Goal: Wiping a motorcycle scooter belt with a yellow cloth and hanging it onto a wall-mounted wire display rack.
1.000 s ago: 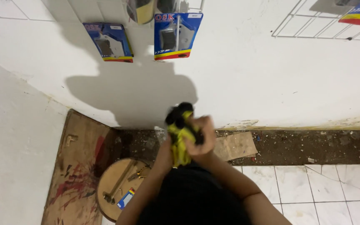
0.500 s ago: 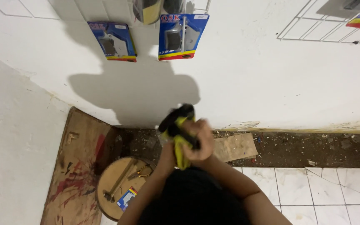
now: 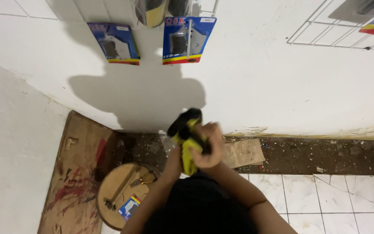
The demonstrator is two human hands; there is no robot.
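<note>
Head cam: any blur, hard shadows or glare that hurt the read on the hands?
Head view: the right hand and the yellow-and-black tool are smeared by motion blur, the left hand mostly hidden behind them; a hard dark shadow falls on the white wall, so the light comes from behind the person; no strong glare; the round wooden stool stays fairly sharp.

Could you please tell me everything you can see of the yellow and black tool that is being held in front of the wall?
The yellow and black tool looks like hard plastic: a dark, bulky upper end and a yellow body running down below. It is held roughly upright, tilted a little to the left, before the white wall. The right hand wraps around its middle; the left hand is mostly hidden behind it. Motion blur hides finer details.
</note>
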